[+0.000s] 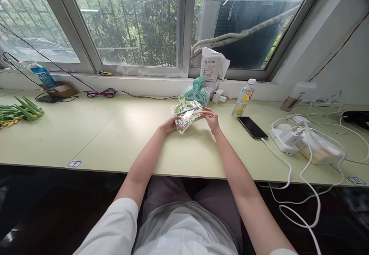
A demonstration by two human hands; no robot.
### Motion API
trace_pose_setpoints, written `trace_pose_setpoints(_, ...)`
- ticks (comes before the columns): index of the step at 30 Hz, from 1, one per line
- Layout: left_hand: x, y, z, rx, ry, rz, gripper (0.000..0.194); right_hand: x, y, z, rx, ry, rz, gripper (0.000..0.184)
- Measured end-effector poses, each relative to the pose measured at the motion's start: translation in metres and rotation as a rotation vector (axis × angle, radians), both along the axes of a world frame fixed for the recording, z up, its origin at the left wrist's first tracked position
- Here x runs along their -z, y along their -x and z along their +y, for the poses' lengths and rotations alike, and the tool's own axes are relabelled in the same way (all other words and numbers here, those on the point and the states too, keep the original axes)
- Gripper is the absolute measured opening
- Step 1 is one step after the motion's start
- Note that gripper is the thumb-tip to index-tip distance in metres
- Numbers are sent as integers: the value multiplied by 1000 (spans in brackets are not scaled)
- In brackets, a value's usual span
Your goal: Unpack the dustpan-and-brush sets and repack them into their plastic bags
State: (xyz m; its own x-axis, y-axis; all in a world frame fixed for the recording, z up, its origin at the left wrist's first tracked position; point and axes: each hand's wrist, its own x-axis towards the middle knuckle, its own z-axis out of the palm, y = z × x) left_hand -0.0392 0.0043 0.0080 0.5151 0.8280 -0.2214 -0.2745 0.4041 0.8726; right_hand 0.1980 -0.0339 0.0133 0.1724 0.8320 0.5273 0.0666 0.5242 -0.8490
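Both hands hold a small light-green dustpan and brush set [187, 113] in clear plastic wrap, just above the table. My left hand [170, 124] grips its left end, with the fingers partly hidden by the wrap. At the right end, my right hand [211, 120] pinches the package near its upper edge. The handle, which has a hole, points away from me, and dark bristles run along the near side. Behind it, against the window ledge, leans a stack of wrapped teal and green dustpans [197, 91].
To the right are a drink bottle [243, 98], a black phone [252, 127] on a cable, a white power strip [284, 139] and a tissue pack [319, 149]. A white box [211, 66] sits on the ledge. Green plants [23, 111] and a blue bottle [43, 75] are left.
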Motion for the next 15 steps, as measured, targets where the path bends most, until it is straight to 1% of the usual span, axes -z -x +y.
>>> trace_pose_setpoints(3, -4, -2, -5, 34, 16, 19, 34, 4, 1, 2, 62, 21, 14, 18)
trace_pose_setpoints(5, -5, -4, -8, 68, -8, 22, 32, 7, 1, 4, 107, 36, 33, 18)
trace_pose_setpoints(7, -6, -5, -10, 106, -65, 20, 35, 11, 0, 7, 132, 66, 58, 19)
trace_pose_setpoints(11, -5, -6, -13, 150, -150, 43, 50, 18, -3, 13, 150, 135, 94, 24)
trace_pose_setpoints(13, -5, -5, -13, 172, -160, 82, 55, 23, -5, 16, 161, 155, 125, 34)
trace_pose_setpoints(15, -5, -4, -13, 192, -175, 116, 59, 27, -8, 19, 151, 247, 185, 52)
